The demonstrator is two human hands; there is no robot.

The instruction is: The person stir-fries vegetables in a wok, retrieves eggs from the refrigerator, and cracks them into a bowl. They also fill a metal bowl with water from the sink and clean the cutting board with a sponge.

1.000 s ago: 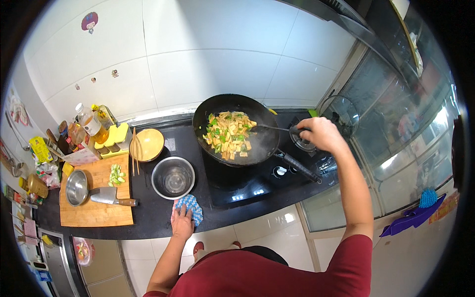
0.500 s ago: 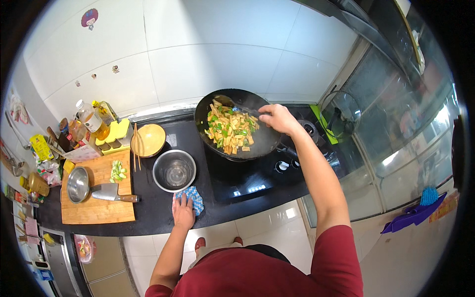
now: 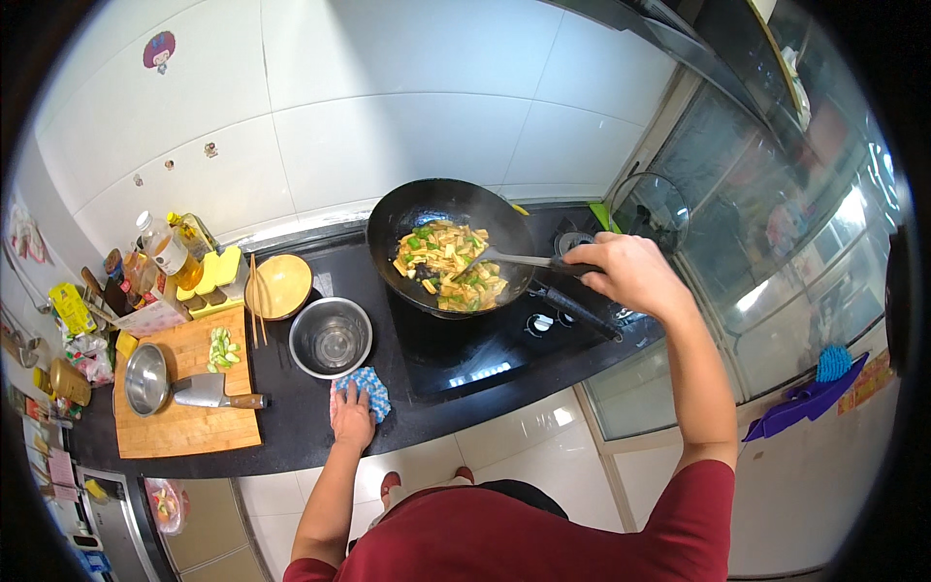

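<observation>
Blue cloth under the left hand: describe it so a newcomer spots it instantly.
Start at the black countertop and find its front edge, just in front of the empty steel bowl. The left hand rests on a small cloth there. It is the only blue-and-white checked thing on the counter; its neighbours are bare metal or wood.

White wall tiles (image 3: 388,87) filled the view from nine to one o'clock, a bright window (image 3: 776,242) stood at three, and pale floor tiles (image 3: 524,436) lay below a black counter (image 3: 291,436).
</observation>
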